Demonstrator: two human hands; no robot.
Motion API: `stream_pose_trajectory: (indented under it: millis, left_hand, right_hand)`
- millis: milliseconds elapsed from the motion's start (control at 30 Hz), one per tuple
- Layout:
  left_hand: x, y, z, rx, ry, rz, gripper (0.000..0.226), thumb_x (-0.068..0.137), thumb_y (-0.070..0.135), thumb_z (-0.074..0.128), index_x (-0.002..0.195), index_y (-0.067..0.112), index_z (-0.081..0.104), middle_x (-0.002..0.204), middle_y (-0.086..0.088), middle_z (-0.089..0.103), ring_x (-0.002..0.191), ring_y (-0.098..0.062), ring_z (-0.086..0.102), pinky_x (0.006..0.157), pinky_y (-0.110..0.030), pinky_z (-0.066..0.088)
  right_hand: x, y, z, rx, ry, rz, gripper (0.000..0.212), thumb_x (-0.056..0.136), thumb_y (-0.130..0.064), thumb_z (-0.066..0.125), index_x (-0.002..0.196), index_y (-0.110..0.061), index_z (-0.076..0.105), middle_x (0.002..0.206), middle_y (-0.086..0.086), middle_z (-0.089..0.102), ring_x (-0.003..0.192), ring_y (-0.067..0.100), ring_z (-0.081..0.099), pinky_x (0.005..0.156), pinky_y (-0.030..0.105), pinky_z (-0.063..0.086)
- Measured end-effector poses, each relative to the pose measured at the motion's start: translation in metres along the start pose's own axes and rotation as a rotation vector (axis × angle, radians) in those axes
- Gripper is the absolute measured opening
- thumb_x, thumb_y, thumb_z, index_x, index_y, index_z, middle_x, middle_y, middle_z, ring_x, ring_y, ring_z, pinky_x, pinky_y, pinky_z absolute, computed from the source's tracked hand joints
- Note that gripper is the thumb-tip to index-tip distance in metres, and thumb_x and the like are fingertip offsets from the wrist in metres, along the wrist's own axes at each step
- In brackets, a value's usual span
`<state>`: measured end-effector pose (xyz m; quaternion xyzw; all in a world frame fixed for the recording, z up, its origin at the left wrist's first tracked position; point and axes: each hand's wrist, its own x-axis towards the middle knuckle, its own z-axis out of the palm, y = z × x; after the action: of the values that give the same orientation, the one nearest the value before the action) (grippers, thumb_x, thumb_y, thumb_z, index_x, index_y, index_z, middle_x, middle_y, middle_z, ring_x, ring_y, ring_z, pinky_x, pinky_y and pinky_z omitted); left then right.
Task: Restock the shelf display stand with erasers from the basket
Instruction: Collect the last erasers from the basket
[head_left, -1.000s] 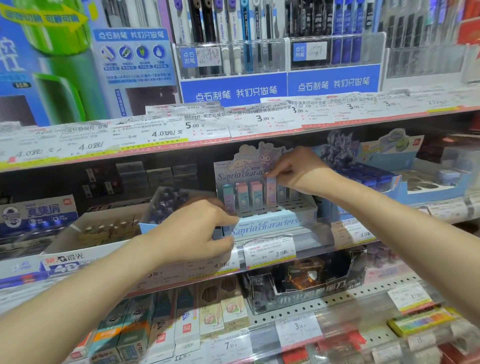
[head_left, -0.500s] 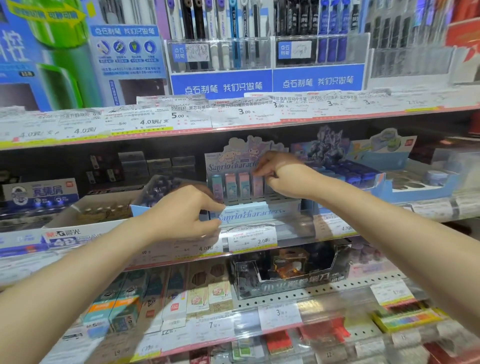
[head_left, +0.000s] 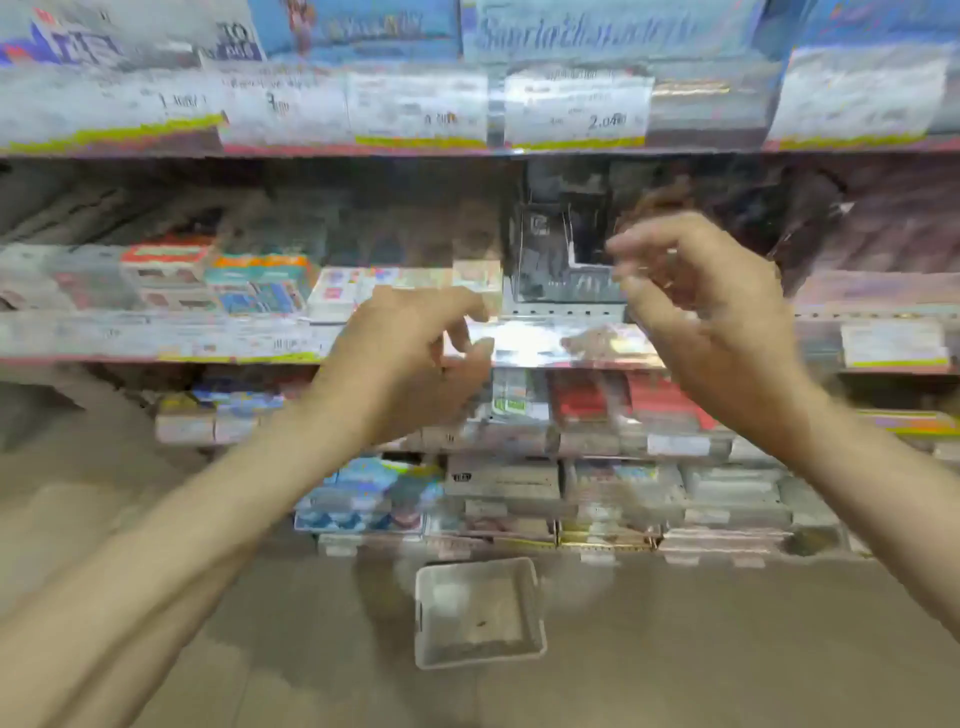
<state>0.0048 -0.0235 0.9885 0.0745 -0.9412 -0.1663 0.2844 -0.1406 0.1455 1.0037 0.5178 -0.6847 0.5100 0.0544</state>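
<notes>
Both hands have dropped away from the eraser stand above. Now the pale rectangular plastic basket (head_left: 480, 613) sits on the floor, near centre. Reaching straight down to it should work best. Left hand (head_left: 410, 364) and right hand (head_left: 711, 312) hover with loosely curled fingers, each grip empty.

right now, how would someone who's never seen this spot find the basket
Look below the shelving, down to the bare tan floor at its foot. The basket sits there alone, low in the middle of the view: a pale rectangular tray, the only loose container off the shelves.
</notes>
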Motion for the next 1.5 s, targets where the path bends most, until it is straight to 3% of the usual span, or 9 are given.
stream_pose_trajectory:
  millis: [167, 433, 567, 667, 767, 900, 1200, 1300, 1500]
  left_hand:
    - [-0.08, -0.052, 0.087, -0.229, -0.083, -0.29, 0.027, 0.074, 0.038, 0.051, 0.08, 0.017, 0.066, 0.049, 0.018, 0.046, 0.046, 0.002, 0.045, 0.049, -0.006, 0.03]
    - [-0.236, -0.142, 0.242, -0.292, -0.182, -0.539, 0.029, 0.071, 0.047, 0.048, 0.071, 0.021, 0.06, 0.049, 0.005, 0.053, 0.046, -0.004, 0.045, 0.052, -0.023, 0.039]
    - [-0.322, -0.193, 0.342, -0.315, -0.229, -0.761, 0.026, 0.064, 0.052, 0.05, 0.07, 0.028, 0.06, 0.046, 0.008, 0.051, 0.045, -0.001, 0.046, 0.056, -0.027, 0.042]
    - [-0.39, -0.225, 0.423, -0.275, -0.406, -0.843, 0.019, 0.074, 0.038, 0.064, 0.088, 0.025, 0.06, 0.052, 0.01, 0.056, 0.053, -0.008, 0.053, 0.066, -0.034, 0.052]
    - [-0.447, -0.257, 0.5, -0.223, -0.603, -0.897, 0.032, 0.079, 0.035, 0.064, 0.107, 0.026, 0.053, 0.072, 0.011, 0.06, 0.066, -0.013, 0.059, 0.072, -0.036, 0.053]
    - [-0.496, -0.293, 0.592, -0.158, -0.822, -0.874, 0.048, 0.083, 0.015, 0.06, 0.128, 0.017, 0.042, 0.111, -0.01, 0.053, 0.095, -0.024, 0.055, 0.083, -0.033, 0.045]
    - [-0.538, -0.361, 0.73, 0.179, -1.317, -0.643, 0.091, 0.065, 0.022, 0.08, 0.138, 0.021, 0.026, 0.131, -0.017, 0.029, 0.118, -0.034, 0.041, 0.09, -0.04, 0.045]
    - [-0.535, -0.369, 0.749, 0.197, -1.376, -0.574, 0.09, 0.06, 0.02, 0.081, 0.134, 0.02, 0.029, 0.127, -0.014, 0.031, 0.116, -0.032, 0.038, 0.084, -0.038, 0.047]
    - [-0.553, -0.363, 0.764, 0.24, -1.341, -0.336, 0.071, 0.079, 0.004, 0.061, 0.136, 0.022, 0.024, 0.135, -0.019, 0.023, 0.118, -0.034, 0.036, 0.091, -0.04, 0.045]
  right_hand:
    - [-0.09, 0.055, 0.069, 0.089, -0.178, 0.279, 0.016, 0.088, -0.015, 0.05, 0.097, -0.027, 0.054, 0.076, -0.005, 0.057, 0.057, 0.02, 0.056, 0.054, 0.032, 0.046]
    - [-0.249, 0.171, 0.219, 0.147, -0.282, 0.561, 0.015, 0.082, -0.039, 0.042, 0.088, -0.047, 0.053, 0.066, 0.02, 0.056, 0.056, 0.038, 0.051, 0.053, 0.05, 0.045]
    - [-0.337, 0.256, 0.289, 0.119, -0.38, 0.685, 0.009, 0.082, -0.036, 0.046, 0.088, -0.039, 0.051, 0.066, 0.023, 0.057, 0.053, 0.031, 0.054, 0.052, 0.041, 0.045]
    - [-0.405, 0.332, 0.339, -0.004, -0.554, 0.733, 0.01, 0.083, -0.02, 0.052, 0.09, -0.028, 0.052, 0.07, 0.008, 0.059, 0.05, 0.007, 0.055, 0.05, 0.013, 0.04]
    - [-0.464, 0.408, 0.389, -0.139, -0.745, 0.774, 0.016, 0.084, -0.011, 0.057, 0.098, -0.02, 0.057, 0.082, 0.003, 0.062, 0.059, 0.009, 0.056, 0.058, 0.02, 0.042]
    - [-0.525, 0.486, 0.452, -0.299, -1.03, 0.738, 0.031, 0.083, -0.014, 0.056, 0.114, -0.016, 0.056, 0.109, 0.005, 0.062, 0.084, 0.019, 0.058, 0.072, 0.023, 0.043]
    - [-0.588, 0.582, 0.537, -0.688, -1.5, 0.338, 0.068, 0.082, -0.005, 0.061, 0.14, -0.006, 0.025, 0.14, 0.02, 0.033, 0.121, 0.034, 0.045, 0.096, 0.04, 0.042]
    - [-0.593, 0.595, 0.549, -0.753, -1.567, 0.235, 0.083, 0.081, -0.01, 0.064, 0.145, -0.006, 0.01, 0.148, 0.019, 0.021, 0.128, 0.034, 0.037, 0.1, 0.042, 0.04]
    - [-0.597, 0.601, 0.557, -0.813, -1.62, 0.046, 0.075, 0.08, -0.013, 0.067, 0.14, -0.002, 0.022, 0.139, 0.019, 0.036, 0.126, 0.036, 0.041, 0.091, 0.041, 0.046]
